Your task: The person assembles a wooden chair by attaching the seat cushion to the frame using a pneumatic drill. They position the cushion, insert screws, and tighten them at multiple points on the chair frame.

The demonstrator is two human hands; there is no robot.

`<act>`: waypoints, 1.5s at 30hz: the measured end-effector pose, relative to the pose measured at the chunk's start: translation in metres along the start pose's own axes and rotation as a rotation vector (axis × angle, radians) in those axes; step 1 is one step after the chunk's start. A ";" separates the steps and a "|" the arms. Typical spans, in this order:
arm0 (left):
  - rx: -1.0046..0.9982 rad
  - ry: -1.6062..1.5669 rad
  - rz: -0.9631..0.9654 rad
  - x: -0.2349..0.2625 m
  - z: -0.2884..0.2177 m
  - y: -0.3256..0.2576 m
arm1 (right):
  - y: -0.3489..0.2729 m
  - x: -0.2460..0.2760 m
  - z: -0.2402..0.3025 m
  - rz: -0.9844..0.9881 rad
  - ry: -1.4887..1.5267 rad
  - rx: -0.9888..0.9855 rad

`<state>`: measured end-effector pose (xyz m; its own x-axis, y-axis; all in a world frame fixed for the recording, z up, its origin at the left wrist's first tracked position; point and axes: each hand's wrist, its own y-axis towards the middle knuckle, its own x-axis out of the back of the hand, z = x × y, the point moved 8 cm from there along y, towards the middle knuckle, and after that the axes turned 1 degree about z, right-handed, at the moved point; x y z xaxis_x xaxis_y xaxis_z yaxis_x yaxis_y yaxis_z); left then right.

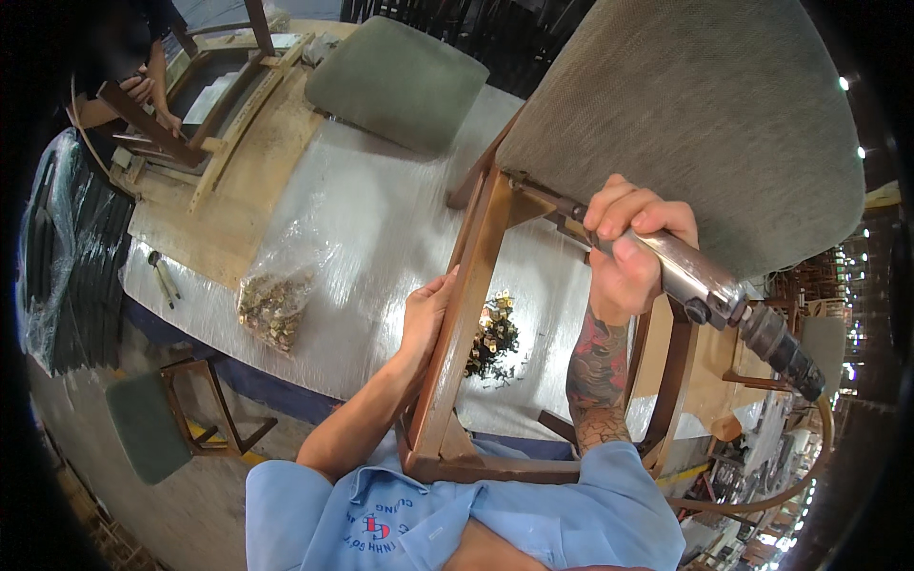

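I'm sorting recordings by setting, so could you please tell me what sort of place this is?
Probably a furniture workshop that assembles chairs: a hose-fed driver is held at a corner of a wooden chair frame, and a clear bag of small brass-coloured parts lies to the left.

Table [367, 228]: top partly under shiny film, tan sheet [252, 224] toward left. On the film: clear bag of brass-coloured hardware [274, 309]; loose heap of brass-coloured and black parts [493, 335]; slim two-pronged tool [165, 280], near left edge; grey-green upholstered pad [400, 84], far side. On tan sheet: pale wooden strip [228, 162].
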<state>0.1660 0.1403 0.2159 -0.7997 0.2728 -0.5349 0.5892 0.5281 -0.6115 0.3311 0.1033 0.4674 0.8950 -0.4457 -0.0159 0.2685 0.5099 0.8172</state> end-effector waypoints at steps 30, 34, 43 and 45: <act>-0.535 -0.160 -0.025 0.014 -0.068 -0.032 | 0.027 -0.014 0.008 -0.066 0.103 -0.293; -0.408 -0.326 0.206 0.005 -0.085 -0.059 | 0.024 -0.067 0.085 0.221 0.394 -0.166; -0.255 -0.561 0.438 -0.011 -0.077 -0.116 | -0.010 -0.145 0.170 0.507 0.311 0.026; -0.235 -0.595 0.460 -0.010 -0.075 -0.120 | -0.015 -0.151 0.175 0.515 0.283 0.047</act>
<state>0.0950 0.1349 0.3384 -0.2460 0.0639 -0.9672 0.7531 0.6407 -0.1492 0.1298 0.0343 0.5581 0.9680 0.0675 0.2417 -0.2359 0.5729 0.7850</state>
